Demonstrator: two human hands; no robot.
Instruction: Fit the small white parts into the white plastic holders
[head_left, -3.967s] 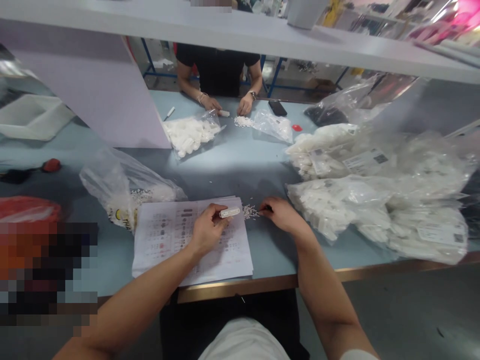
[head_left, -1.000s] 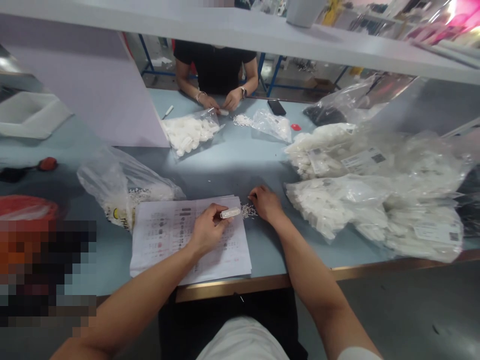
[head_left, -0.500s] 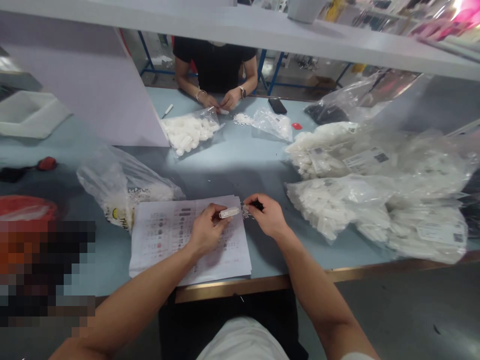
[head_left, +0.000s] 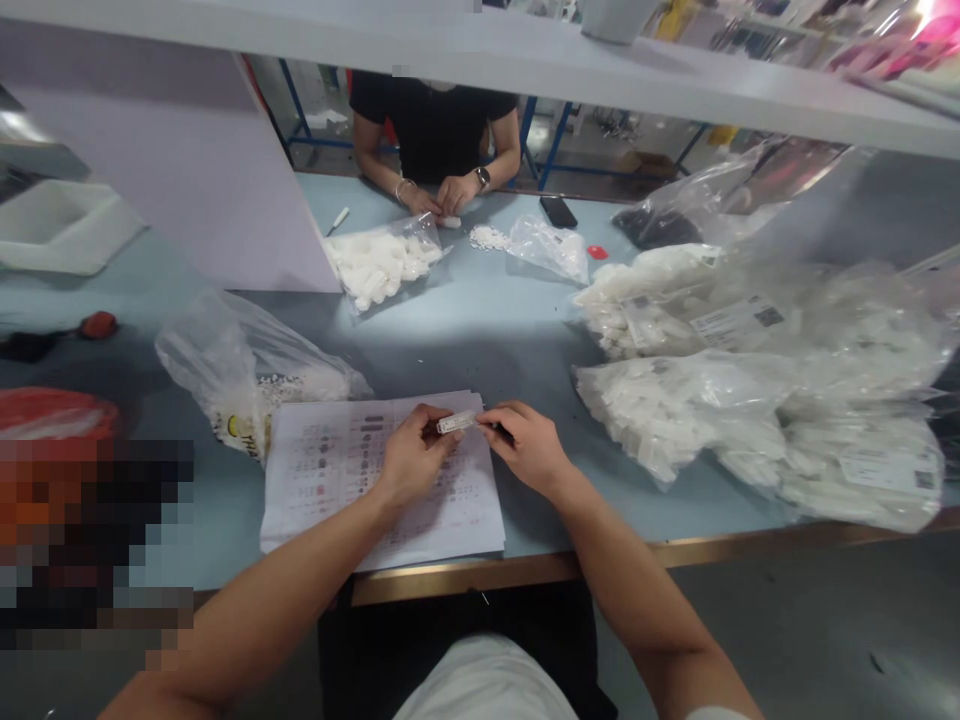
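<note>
My left hand [head_left: 410, 452] pinches a small white plastic connector [head_left: 457, 423] above a stack of printed sheets [head_left: 360, 490]. My right hand [head_left: 525, 445] is closed on a thin dark tool [head_left: 501, 430], its fingertips meeting the right end of the connector. What the right fingertips hold against the connector is too small to make out. Both hands hover just above the sheets near the table's front edge [head_left: 570, 562].
A clear bag of small parts [head_left: 240, 370] lies left of the sheets. Several bags of white parts [head_left: 757, 400] pile up on the right. Across the table a person in black [head_left: 439, 125] handles white parts beside another bag [head_left: 379, 262]; a phone [head_left: 557, 211] lies nearby.
My right hand went from the loose white bits on the table leftward to the connector held in my left hand. The left hand stayed nearly still.
</note>
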